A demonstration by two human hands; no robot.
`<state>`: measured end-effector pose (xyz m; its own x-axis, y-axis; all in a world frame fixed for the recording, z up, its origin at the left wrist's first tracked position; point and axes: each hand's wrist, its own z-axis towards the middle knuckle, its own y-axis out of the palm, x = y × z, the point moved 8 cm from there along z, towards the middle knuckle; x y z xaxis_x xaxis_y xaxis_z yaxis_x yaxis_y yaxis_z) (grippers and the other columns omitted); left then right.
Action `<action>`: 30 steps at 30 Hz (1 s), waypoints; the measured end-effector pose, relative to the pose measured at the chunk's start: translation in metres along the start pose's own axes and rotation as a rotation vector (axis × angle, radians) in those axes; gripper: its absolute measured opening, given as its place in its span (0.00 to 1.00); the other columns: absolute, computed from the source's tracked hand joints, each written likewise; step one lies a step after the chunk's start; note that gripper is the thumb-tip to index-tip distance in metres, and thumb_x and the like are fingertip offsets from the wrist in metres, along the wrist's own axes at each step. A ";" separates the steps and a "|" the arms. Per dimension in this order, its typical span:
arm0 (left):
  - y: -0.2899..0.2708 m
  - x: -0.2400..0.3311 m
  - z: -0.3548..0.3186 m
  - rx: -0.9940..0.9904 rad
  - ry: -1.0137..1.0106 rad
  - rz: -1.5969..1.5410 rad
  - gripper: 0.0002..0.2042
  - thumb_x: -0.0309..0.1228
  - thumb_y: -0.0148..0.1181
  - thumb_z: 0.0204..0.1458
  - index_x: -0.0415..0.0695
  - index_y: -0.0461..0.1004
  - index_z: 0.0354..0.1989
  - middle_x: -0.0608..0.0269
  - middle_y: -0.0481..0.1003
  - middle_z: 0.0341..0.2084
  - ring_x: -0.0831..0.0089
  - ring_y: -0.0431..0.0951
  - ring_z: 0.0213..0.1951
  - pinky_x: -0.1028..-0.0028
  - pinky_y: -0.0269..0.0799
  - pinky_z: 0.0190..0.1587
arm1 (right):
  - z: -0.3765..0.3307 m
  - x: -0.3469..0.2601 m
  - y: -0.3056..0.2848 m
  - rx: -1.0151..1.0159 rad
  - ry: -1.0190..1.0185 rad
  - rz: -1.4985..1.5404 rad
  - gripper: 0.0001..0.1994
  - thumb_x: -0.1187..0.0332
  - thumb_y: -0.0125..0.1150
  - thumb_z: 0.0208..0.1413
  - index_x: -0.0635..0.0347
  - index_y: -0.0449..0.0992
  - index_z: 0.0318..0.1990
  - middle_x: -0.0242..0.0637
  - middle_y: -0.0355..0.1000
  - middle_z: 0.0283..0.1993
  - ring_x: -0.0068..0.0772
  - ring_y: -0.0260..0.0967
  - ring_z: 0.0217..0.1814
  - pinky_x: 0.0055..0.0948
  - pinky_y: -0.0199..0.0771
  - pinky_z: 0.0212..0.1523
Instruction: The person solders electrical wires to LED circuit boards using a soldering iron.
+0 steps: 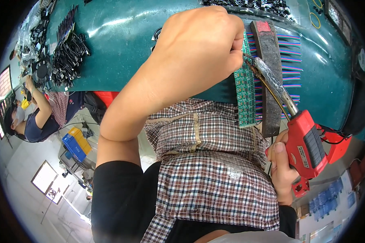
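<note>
My left hand (pixel 207 38) is closed in a fist over the upper end of a green circuit board panel (pixel 246 95); whatever its fingers hold is hidden. My right hand (pixel 283 168) grips a red soldering gun (pixel 306 139) from below. The gun's metal barrel slants up and left, and its tip reaches the board beside my left fingers. A thin brown-gold rod or tube runs alongside the barrel. Across a row of multicoloured wires (pixel 291 52) lies a long dark bar (pixel 271 60) with a red patch at its top. The wires stick out to the right of the bar.
Black cables (pixel 69 54) lie bundled on the green table (pixel 117 44) at the left, with more small parts beyond. Black parts (pixel 259 6) are heaped at the far edge. A co-worker (pixel 40 119) sits at the left, near blue and yellow crates (pixel 75 146).
</note>
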<state>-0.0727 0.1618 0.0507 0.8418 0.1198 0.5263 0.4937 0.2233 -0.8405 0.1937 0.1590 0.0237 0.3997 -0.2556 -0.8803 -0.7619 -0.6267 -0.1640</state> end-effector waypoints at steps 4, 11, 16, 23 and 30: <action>0.001 0.000 0.002 -0.025 0.012 0.003 0.04 0.27 0.63 0.41 0.42 0.76 0.21 0.54 0.76 0.21 0.53 0.79 0.28 0.58 0.75 0.32 | -0.002 -0.004 -0.001 0.043 0.015 0.032 0.06 0.76 0.55 0.60 0.66 0.65 0.41 0.37 0.63 0.32 0.17 0.52 0.17 0.23 0.59 0.20; 0.002 0.001 0.004 -0.043 0.036 0.000 0.04 0.27 0.62 0.42 0.41 0.76 0.21 0.53 0.77 0.21 0.52 0.79 0.29 0.57 0.75 0.33 | -0.003 -0.001 -0.003 0.020 0.048 0.013 0.07 0.76 0.55 0.60 0.68 0.66 0.43 0.37 0.63 0.32 0.18 0.53 0.17 0.23 0.59 0.20; 0.002 0.000 0.005 -0.058 0.040 0.020 0.04 0.27 0.61 0.43 0.41 0.76 0.21 0.53 0.77 0.22 0.52 0.79 0.29 0.57 0.75 0.34 | -0.001 -0.001 -0.001 0.011 -0.019 0.024 0.07 0.78 0.55 0.60 0.68 0.66 0.44 0.36 0.64 0.32 0.17 0.53 0.17 0.23 0.60 0.20; 0.003 -0.002 0.006 -0.131 0.022 -0.067 0.03 0.28 0.63 0.43 0.42 0.77 0.23 0.54 0.78 0.24 0.53 0.79 0.30 0.57 0.74 0.34 | 0.001 -0.003 0.000 0.020 -0.041 0.030 0.07 0.79 0.55 0.60 0.67 0.65 0.43 0.37 0.63 0.32 0.18 0.53 0.17 0.23 0.60 0.20; 0.002 0.007 -0.006 -0.026 0.173 0.021 0.05 0.28 0.67 0.43 0.44 0.77 0.26 0.61 0.74 0.25 0.58 0.78 0.29 0.60 0.74 0.32 | -0.001 -0.002 -0.001 0.042 -0.001 0.091 0.07 0.75 0.55 0.61 0.67 0.65 0.42 0.37 0.63 0.31 0.17 0.53 0.16 0.22 0.58 0.20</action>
<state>-0.0644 0.1575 0.0522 0.8756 -0.0450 0.4809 0.4797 0.1971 -0.8550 0.1940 0.1598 0.0265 0.3277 -0.3091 -0.8928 -0.8155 -0.5698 -0.1020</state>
